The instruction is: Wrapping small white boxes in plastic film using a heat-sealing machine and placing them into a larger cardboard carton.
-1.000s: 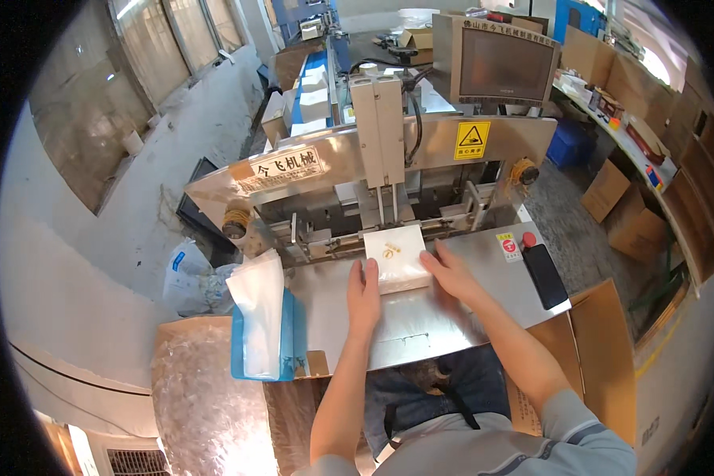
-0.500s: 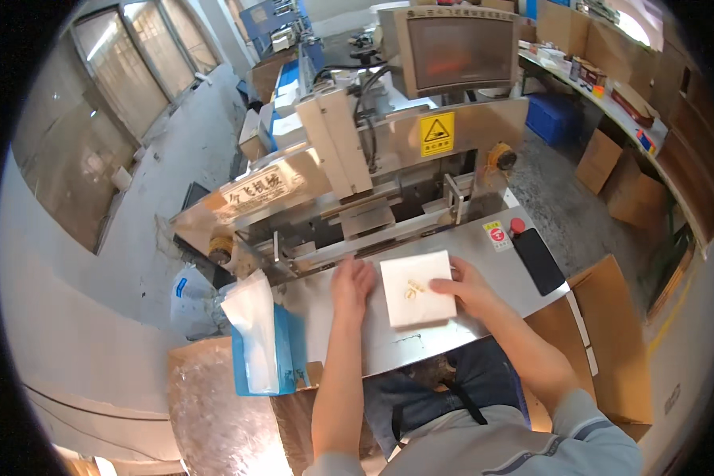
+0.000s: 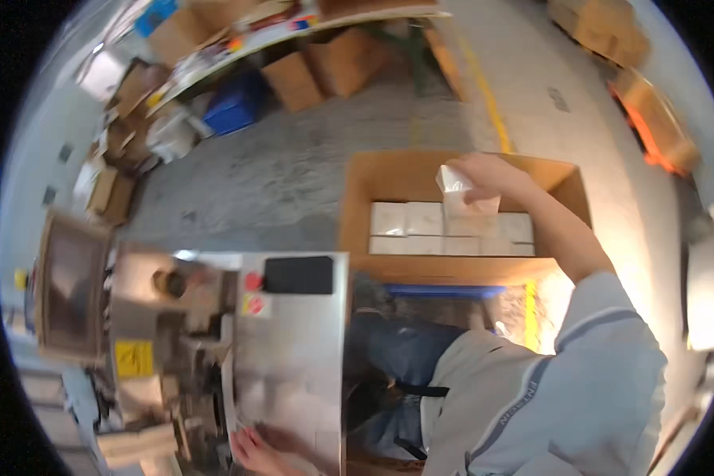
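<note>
White, glossy, box-shaped package (image 3: pixel 455 183) is clamped beneath your right hand (image 3: pixel 488 176), over white boxes (image 3: pixel 424 225) in the brown cardboard carton (image 3: pixel 444 270). Your blurred left hand (image 3: pixel 255 449) is at the silvery metal table (image 3: pixel 293 341); its grip can't be told.

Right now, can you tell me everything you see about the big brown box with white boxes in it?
The big brown box looks like cardboard, with plain walls and an open top. It is by a corner of the metal table. Small white boxes sit side by side inside. The right hand holds a shiny white box over them, its forearm crossing the near right corner. Something blue shows below the near wall. Blur hides whether the arm touches it.
</note>
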Demonstrator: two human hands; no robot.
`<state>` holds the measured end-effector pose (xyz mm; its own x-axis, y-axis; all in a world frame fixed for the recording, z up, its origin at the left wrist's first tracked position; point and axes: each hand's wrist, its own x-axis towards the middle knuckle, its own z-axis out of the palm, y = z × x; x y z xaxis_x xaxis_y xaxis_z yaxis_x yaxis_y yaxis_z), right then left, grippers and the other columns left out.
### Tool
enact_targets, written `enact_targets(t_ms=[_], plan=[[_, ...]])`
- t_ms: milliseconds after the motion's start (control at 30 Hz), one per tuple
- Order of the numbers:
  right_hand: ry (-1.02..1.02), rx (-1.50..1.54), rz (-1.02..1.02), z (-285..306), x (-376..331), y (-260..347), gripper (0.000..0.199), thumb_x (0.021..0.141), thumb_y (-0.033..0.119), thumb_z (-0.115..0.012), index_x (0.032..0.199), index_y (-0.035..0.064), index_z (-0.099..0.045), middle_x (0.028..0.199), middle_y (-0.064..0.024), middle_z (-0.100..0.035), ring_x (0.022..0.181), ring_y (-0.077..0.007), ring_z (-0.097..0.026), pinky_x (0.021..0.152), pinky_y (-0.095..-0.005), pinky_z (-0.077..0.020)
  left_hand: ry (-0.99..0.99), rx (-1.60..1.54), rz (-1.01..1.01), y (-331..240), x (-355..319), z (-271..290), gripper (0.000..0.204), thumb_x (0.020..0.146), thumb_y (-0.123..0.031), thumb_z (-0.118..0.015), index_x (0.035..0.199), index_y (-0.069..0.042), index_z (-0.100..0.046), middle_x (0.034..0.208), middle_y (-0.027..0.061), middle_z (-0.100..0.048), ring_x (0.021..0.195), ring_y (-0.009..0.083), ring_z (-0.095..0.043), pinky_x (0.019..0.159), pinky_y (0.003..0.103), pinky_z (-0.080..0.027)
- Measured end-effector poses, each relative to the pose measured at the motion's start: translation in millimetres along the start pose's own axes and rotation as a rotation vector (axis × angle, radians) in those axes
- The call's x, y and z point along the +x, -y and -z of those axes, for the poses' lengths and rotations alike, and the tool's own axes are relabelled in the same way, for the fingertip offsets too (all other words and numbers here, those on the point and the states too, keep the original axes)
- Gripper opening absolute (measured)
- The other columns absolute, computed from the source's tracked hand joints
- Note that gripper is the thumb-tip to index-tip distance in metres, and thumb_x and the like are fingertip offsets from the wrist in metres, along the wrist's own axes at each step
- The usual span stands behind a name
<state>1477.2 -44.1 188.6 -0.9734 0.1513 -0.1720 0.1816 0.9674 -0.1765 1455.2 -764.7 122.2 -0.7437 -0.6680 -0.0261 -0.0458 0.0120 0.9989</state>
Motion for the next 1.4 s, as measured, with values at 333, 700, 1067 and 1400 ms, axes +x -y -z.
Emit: enact_targets(t_ms=[333,700,1067,1400], plan=[[0.436,-0.075,-0.356,-291.5,4.5,-232.6,0.061,0.081,0.013,-0.062,0.140,0.0031,-0.049,0.105,-0.0246,-0.070,0.101,-0.0402,-0.067,0.087,-0.0457,-0.0535,0.311,0.430,-0.323,-21.6,-115.1,-21.2,0.025,0.094,-0.011,-0.069,0.113,0.005,-0.068,0.101,0.0161,-0.072,0.081,0.0236,-0.069,0.070,0.035,-0.060],[0.144,0.591,-0.978,-317.3,-43.1,-219.4,0.058,0.082,0.044,-0.073,0.106,-0.0085,-0.063,0.106,-0.0243,-0.069,0.093,-0.0354,-0.070,0.077,-0.0435,-0.0595,-0.444,0.528,-0.542,-134.2,-122.9,148.8,0.025,0.082,-0.013,-0.073,0.098,0.006,-0.068,0.081,0.0180,-0.068,0.069,0.0240,-0.064,0.055,0.034,-0.054],[0.302,0.372,-0.285,-280.6,54.7,-144.1,0.039,0.089,0.033,-0.062,0.096,-0.0041,-0.069,0.086,-0.0193,-0.072,0.082,-0.0310,-0.068,0.075,-0.0423,-0.0542,-0.007,1.007,-0.523,-40.9,-3.1,192.2,0.041,0.095,-0.015,-0.063,0.129,0.004,-0.052,0.112,0.0160,-0.064,0.103,0.0255,-0.061,0.084,0.036,-0.052],[0.062,0.922,0.063,-118.5,50.3,68.6,0.048,0.098,0.022,-0.062,0.136,-0.0068,-0.053,0.133,-0.0177,-0.059,0.121,-0.0252,-0.056,0.104,-0.0349,-0.0436,-0.314,0.790,-0.116,-30.1,-17.5,340.0,0.041,0.090,-0.033,-0.072,0.111,0.003,-0.067,0.094,0.0091,-0.073,0.084,0.0169,-0.067,0.076,0.030,-0.052]])
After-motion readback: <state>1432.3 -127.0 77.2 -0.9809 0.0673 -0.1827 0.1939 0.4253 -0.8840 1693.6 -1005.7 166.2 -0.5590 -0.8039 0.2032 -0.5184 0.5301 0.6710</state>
